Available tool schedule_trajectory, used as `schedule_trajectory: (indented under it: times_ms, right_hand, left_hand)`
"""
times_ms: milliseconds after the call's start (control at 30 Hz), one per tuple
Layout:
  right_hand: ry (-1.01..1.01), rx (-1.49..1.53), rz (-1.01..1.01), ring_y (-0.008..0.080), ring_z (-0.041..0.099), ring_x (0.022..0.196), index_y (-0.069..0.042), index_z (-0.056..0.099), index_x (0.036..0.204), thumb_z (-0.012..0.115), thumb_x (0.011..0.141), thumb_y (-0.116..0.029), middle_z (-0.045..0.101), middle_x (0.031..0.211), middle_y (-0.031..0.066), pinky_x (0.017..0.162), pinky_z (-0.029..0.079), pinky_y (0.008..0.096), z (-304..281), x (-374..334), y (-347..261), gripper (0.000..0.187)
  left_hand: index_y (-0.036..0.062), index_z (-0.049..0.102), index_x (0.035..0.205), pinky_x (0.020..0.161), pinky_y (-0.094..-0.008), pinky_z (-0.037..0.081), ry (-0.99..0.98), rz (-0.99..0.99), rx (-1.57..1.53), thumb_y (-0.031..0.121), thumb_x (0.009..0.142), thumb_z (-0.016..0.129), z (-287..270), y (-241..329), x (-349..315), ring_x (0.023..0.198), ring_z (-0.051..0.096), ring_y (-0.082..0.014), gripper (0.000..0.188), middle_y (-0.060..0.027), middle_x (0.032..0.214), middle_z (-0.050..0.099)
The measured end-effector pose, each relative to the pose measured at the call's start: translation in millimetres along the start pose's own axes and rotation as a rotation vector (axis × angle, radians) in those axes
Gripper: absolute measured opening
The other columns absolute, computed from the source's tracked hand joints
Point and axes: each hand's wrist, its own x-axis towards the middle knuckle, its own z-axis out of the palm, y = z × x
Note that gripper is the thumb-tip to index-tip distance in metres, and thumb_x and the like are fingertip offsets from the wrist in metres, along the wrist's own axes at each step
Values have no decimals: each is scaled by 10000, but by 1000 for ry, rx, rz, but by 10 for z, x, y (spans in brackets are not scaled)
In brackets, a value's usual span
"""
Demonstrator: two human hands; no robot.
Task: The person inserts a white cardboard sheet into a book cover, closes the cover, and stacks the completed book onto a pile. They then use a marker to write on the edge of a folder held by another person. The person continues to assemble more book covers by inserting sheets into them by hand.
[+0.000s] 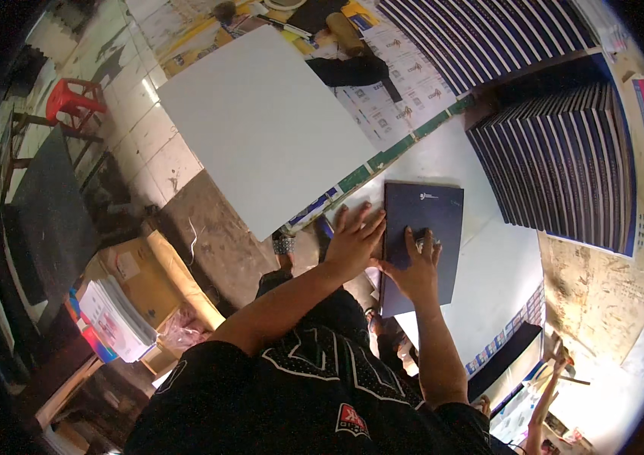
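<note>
A dark blue hardcover book (pixel 434 212) lies closed on the white work table (pixel 496 262), with a small light emblem near the top of its cover. My right hand (pixel 417 271) presses on the cover, fingers spread, its thumb reaching to the book's left edge. Along that same edge my left hand (pixel 354 244) rests with fingers stretched out and apart, fingertips beside the book. Neither hand is wrapped round anything.
Stacks of dark books stand at the right (pixel 553 163) and far right (pixel 489 38). A large white board (pixel 261 129) lies ahead to the left. Also left are a cardboard box (pixel 178 280) and red stool (pixel 75 98). Another person's arm (pixel 542 409) shows lower right.
</note>
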Motion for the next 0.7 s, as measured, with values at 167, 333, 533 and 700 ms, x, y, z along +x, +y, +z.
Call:
schedule_trajectory:
  times_ms: [167,333,533,700]
  right_hand:
    - [78,-1,-80,585,265,1348,-182,499,1405,711,744,-614,328,1481,293,1066,249,701,117,57,143,818]
    - [51,-18,65,615,235,1338,-336,493,1395,733,757,-515,293,1525,221,897,440,715,-10,98,36,705]
    - [111,-52,-33,592,281,1329,-231,538,1364,643,843,-425,340,1500,229,960,380,715,159,68,142,566]
    - [24,49,-97,414,528,1201,-101,641,1179,647,841,-289,566,1269,249,947,472,528,-276,276,254,386]
  left_hand:
    - [77,533,1354,1138,-644,104,-50,-32,-76,525,583,806,-134,31,34,1468,160,-307,933,-46,1532,350]
    - [-49,364,1418,1150,-579,148,-139,-40,-133,251,784,701,-281,36,130,1457,196,-362,778,-204,1534,285]
    - [-49,308,1451,1163,-549,165,67,109,-455,255,945,530,0,307,674,1443,215,-412,632,-243,1549,241]
    - [-34,359,1430,1146,-515,244,12,46,-71,360,950,471,142,244,547,1406,325,-351,631,-203,1531,313]
